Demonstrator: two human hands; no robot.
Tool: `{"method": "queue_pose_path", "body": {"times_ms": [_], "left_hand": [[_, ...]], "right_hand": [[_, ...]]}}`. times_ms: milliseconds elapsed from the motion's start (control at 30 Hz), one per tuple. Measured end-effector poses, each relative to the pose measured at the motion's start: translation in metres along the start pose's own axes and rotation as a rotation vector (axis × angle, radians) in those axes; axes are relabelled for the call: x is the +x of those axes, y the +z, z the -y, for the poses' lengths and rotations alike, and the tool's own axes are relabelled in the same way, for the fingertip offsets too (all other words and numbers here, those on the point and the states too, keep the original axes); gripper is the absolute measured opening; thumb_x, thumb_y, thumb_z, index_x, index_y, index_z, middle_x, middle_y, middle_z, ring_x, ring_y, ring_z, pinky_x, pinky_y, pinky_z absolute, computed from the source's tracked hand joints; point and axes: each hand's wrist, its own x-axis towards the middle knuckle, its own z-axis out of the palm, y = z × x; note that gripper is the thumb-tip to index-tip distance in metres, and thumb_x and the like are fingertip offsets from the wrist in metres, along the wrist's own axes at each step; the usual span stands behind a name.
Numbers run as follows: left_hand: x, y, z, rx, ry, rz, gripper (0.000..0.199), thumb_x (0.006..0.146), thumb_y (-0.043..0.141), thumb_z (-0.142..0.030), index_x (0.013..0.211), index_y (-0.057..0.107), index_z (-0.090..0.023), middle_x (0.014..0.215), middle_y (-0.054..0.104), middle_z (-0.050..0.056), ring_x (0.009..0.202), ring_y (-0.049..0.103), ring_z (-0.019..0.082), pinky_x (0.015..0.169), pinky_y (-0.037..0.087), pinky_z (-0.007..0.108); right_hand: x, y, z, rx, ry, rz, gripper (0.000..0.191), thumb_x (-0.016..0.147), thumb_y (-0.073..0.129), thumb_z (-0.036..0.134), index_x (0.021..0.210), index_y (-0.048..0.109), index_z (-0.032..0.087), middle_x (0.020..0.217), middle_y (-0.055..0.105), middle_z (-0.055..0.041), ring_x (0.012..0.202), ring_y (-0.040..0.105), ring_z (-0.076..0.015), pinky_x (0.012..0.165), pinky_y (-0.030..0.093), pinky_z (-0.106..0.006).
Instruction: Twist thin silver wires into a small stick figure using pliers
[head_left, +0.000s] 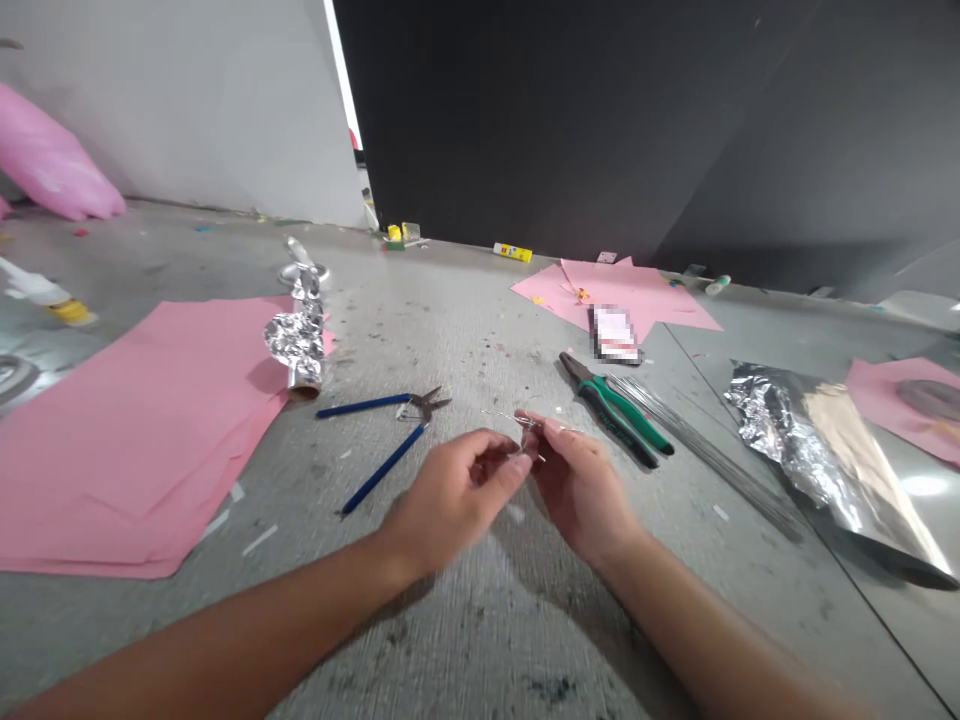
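One thin wire (525,424) is apparently pinched between the left hand (454,497) and right hand (579,490), held close and steady; green-handled pliers (619,412) lie just beside.

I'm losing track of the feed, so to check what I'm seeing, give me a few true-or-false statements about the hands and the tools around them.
1. The right hand holds a bent wire. True.
2. The left hand holds the green-handled pliers. False: the pliers lie on the floor, right of the hands.
3. Blue-handled snips lie left of the hands. True.
4. The foil roll lies on green paper. False: it lies at the edge of pink paper.
5. Thin wires lie beside the pliers. True.
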Motion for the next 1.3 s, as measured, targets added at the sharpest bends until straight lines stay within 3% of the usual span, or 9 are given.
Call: {"method": "queue_pose_path", "body": {"times_ms": [100,233,300,467,567,733,933,1100,1300], "left_hand": [[0.011,-0.012,-0.001,-0.060,0.017,0.011,0.023,0.091,0.058,-0.035,0.099,0.069,-0.016,0.089,0.070,0.005,0.080,0.062,0.016,0.073,0.048,0.028],[0.017,-0.018,0.000,-0.071,-0.067,0.071,0.026,0.090,0.057,-0.035,0.085,0.071,-0.015,0.065,0.063,0.000,0.050,0.049,0.008,0.048,0.040,0.021],[0.017,-0.018,0.002,-0.116,-0.118,0.068,0.026,0.088,0.060,-0.037,0.089,0.071,-0.014,0.064,0.062,0.000,0.046,0.046,0.007,0.042,0.038,0.020],[0.019,-0.018,0.006,-0.261,-0.167,0.073,0.021,0.083,0.066,-0.032,0.091,0.071,-0.013,0.066,0.064,0.001,0.048,0.051,0.007,0.041,0.043,0.017],[0.021,-0.019,0.007,-0.358,-0.180,0.053,0.014,0.082,0.067,-0.028,0.081,0.069,-0.014,0.061,0.062,0.000,0.050,0.052,0.008,0.040,0.043,0.017],[0.025,-0.022,0.009,-0.541,-0.233,-0.035,0.011,0.079,0.071,-0.025,0.083,0.069,-0.015,0.055,0.056,-0.004,0.044,0.048,0.006,0.037,0.039,0.016],[0.029,-0.027,0.010,-0.633,-0.193,-0.057,0.014,0.081,0.071,-0.028,0.078,0.066,-0.015,0.048,0.052,-0.005,0.042,0.044,0.006,0.039,0.036,0.016],[0.032,-0.027,0.011,-0.687,-0.192,-0.038,0.016,0.082,0.070,-0.028,0.075,0.066,-0.015,0.048,0.049,-0.005,0.043,0.043,0.005,0.042,0.035,0.017],[0.035,-0.024,0.013,-0.835,-0.201,-0.073,0.011,0.076,0.074,-0.020,0.077,0.067,-0.012,0.063,0.054,-0.003,0.047,0.043,0.004,0.043,0.034,0.018]], "right_hand": [[0.002,-0.002,-0.004,-0.021,0.005,0.015,0.020,0.079,0.071,0.038,0.086,0.078,0.020,0.075,0.060,-0.0029,0.068,0.051,-0.0143,0.068,0.046,-0.030],[0.003,-0.003,-0.006,-0.085,0.001,0.039,0.016,0.081,0.071,0.036,0.077,0.076,0.021,0.068,0.058,-0.0011,0.064,0.051,-0.0131,0.065,0.045,-0.029],[0.003,-0.002,-0.006,-0.087,0.028,0.030,0.014,0.079,0.073,0.034,0.077,0.076,0.020,0.067,0.058,-0.0004,0.061,0.051,-0.0117,0.061,0.044,-0.027],[0.003,-0.001,-0.004,-0.061,0.143,0.055,0.024,0.076,0.077,0.033,0.095,0.075,0.019,0.071,0.062,-0.0003,0.059,0.053,-0.0092,0.054,0.043,-0.023],[0.002,-0.002,-0.005,-0.109,0.129,0.121,0.022,0.080,0.075,0.033,0.098,0.071,0.020,0.073,0.062,0.0008,0.060,0.053,-0.0083,0.055,0.043,-0.023],[0.000,-0.005,-0.006,-0.328,0.098,0.266,0.030,0.083,0.072,0.034,0.110,0.067,0.021,0.077,0.065,-0.0006,0.061,0.054,-0.0097,0.055,0.043,-0.025],[-0.004,-0.002,-0.005,-0.529,0.105,0.338,0.014,0.082,0.069,0.033,0.083,0.071,0.019,0.064,0.063,0.0009,0.056,0.053,-0.0103,0.056,0.044,-0.027],[-0.005,0.001,-0.004,-0.620,0.078,0.307,0.018,0.086,0.065,0.034,0.079,0.070,0.018,0.062,0.058,0.0026,0.053,0.049,-0.0084,0.052,0.039,-0.024],[-0.006,0.003,-0.004,-0.669,0.082,0.320,0.025,0.087,0.063,0.039,0.072,0.065,0.018,0.056,0.048,0.0053,0.050,0.040,-0.0077,0.048,0.030,-0.024]]}}
